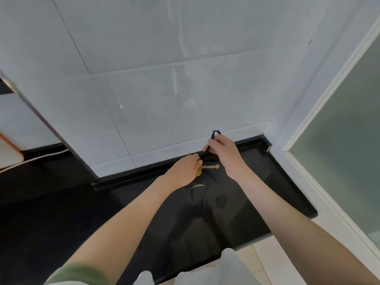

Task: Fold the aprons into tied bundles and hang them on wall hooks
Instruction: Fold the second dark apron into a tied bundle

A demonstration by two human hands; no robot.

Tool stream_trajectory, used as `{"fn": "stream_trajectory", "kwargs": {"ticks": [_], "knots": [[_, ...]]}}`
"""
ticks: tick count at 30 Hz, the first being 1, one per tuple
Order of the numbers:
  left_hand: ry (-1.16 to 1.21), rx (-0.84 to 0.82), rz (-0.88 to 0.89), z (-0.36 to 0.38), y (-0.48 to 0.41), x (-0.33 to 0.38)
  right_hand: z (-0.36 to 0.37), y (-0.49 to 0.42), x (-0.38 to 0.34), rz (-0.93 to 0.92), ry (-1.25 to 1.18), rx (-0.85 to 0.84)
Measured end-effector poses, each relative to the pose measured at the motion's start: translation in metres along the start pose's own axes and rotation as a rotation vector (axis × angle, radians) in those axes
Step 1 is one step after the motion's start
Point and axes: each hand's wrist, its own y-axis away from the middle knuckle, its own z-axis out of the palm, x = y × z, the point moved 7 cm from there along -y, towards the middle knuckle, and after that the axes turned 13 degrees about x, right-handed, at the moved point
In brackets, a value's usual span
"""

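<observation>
Countertop: a glossy black slab (267,182) with a raised black lip along its back edge; it mirrors the arms above it.
Apron: black cloth (207,178), creased and soft, lying on the countertop near the back lip. Its outline is hard to tell from the dark surface.
Print: a yellow mark (209,167) on the apron, part straight bar and part rounded, half hidden by the left hand.
Strap: a narrow flat black band (208,149) rising at a slant from the apron above the countertop's back lip, ending in a small loop at the top.
Left hand: (185,170) low over the apron, fingers curled, fingertips pinching the strap's lower end.
Right hand: (225,153) higher above the countertop, fingers bent round the strap's upper part, the loop poking out above them.
Wall: large glossy white tiles (164,89) with thin grey joints, rising from the countertop's back lip.
Door: a frosted glass panel (339,130) in a white frame, at the countertop's right end.
Sleeve: green cloth (78,274) on the left arm, at the countertop's near side.
</observation>
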Motion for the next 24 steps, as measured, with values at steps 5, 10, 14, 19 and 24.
{"fn": "stream_trajectory", "kwargs": {"ticks": [5,10,14,19,24], "knots": [[-0.148,0.136,-0.167,-0.013,-0.008,-0.025,-0.007,0.016,-0.020,0.048,-0.469,-0.051],[0.201,0.366,-0.307,-0.037,-0.006,-0.032,-0.015,0.009,0.005,0.159,-0.431,-0.064],[0.483,0.448,-0.362,-0.039,-0.007,-0.018,-0.007,0.013,0.036,0.301,-0.423,-0.134],[0.675,0.417,-0.402,-0.036,-0.011,-0.013,0.005,0.016,0.049,0.429,-0.482,-0.227],[0.881,0.101,-0.320,-0.045,-0.016,0.000,-0.008,0.009,0.019,-0.126,0.464,-0.273]]}}
